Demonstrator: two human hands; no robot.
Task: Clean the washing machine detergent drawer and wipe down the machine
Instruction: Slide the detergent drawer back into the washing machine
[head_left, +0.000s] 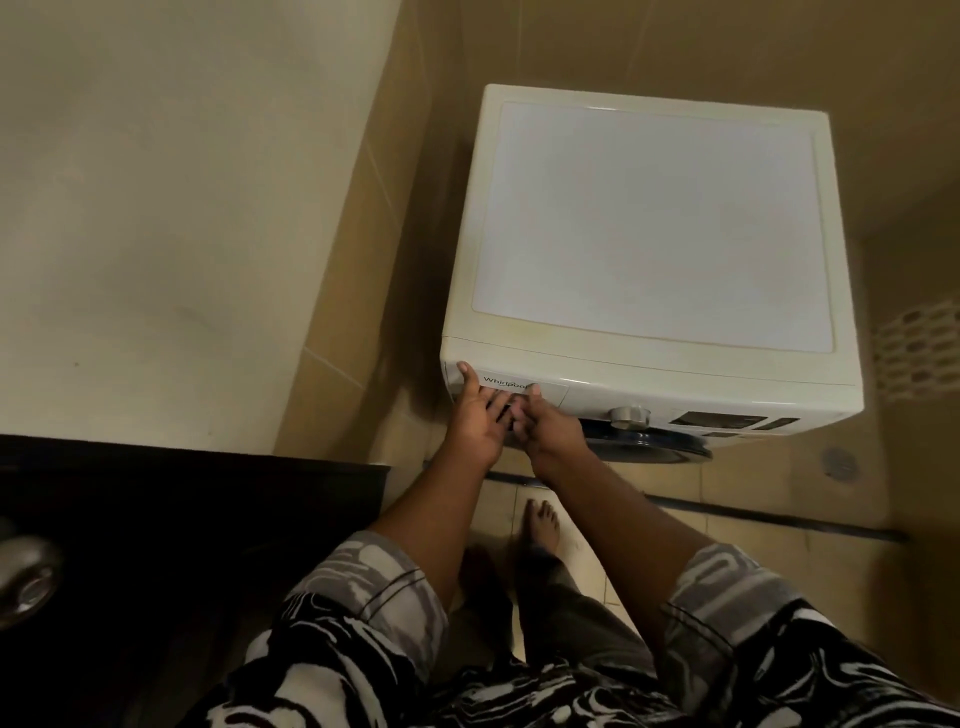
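A white front-loading washing machine (649, 218) stands against the tiled wall, seen from above. Its detergent drawer (551, 393), marked with a brand name, sits pushed in at the front left corner. My left hand (475, 421) holds the drawer's left end, thumb up on the front's upper corner and fingers reaching under its lower lip. Right beside it, my right hand (550, 431) has its thumb on the drawer's face and its fingers curled beneath. The two hands touch each other. No cloth is in view.
A silver dial (629, 415) and a dark display (727, 420) lie right of the drawer, above the dark round door (649, 448). A dark door with a metal knob (26, 571) is at my left. My bare foot (543, 525) stands before a dark floor strip (779, 519); a floor drain (837, 464) lies right.
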